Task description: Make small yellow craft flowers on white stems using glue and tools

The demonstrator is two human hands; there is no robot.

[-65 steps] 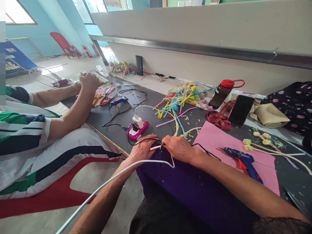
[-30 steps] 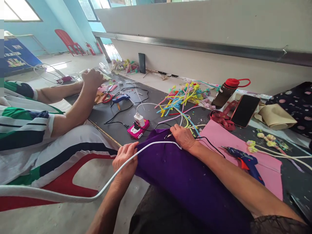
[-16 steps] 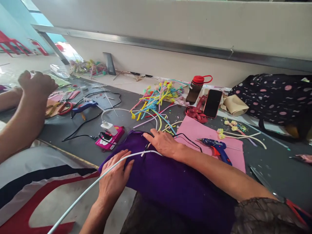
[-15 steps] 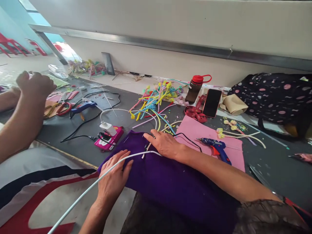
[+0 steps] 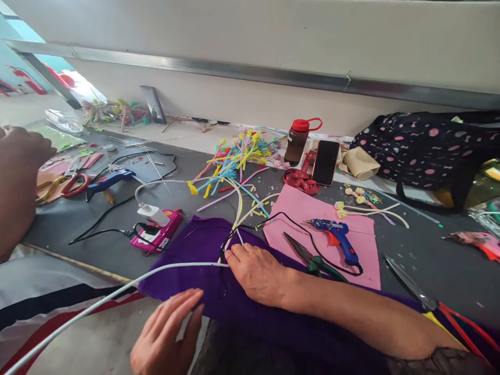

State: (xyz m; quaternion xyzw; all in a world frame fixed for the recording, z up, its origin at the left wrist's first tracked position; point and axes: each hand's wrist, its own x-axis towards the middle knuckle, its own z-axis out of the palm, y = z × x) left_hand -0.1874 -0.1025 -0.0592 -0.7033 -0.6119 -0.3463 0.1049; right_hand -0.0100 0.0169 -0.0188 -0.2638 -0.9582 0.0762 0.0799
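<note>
A dark purple cloth (image 5: 195,245) is spread over the table's near edge and the lap. My right hand (image 5: 258,273) presses on it with curled fingers, right where a white charging cable (image 5: 167,266) and a black cord (image 5: 223,247) meet. What those fingers grip is hidden. Over the near edge of the cloth, my left hand (image 5: 167,330) hovers with stretched fingers and holds nothing. Beyond my right forearm lie pliers with green handles (image 5: 308,255) and a blue glue gun (image 5: 336,237) on a pink sheet (image 5: 289,208).
A pink power strip (image 5: 166,234) with a white charger stands left. Colourful fuzzy stems (image 5: 242,161), a red-capped bottle (image 5: 297,140), a phone (image 5: 326,161) and a patterned bag (image 5: 422,156) line the back. Scissors (image 5: 414,286) lie right. Another person's hand (image 5: 23,156) is at far left.
My left hand has lifted off the cloth and drawn back toward me. My right hand has moved nearer, its fingers curling, and the cloth has shifted, so the pliers now show.
</note>
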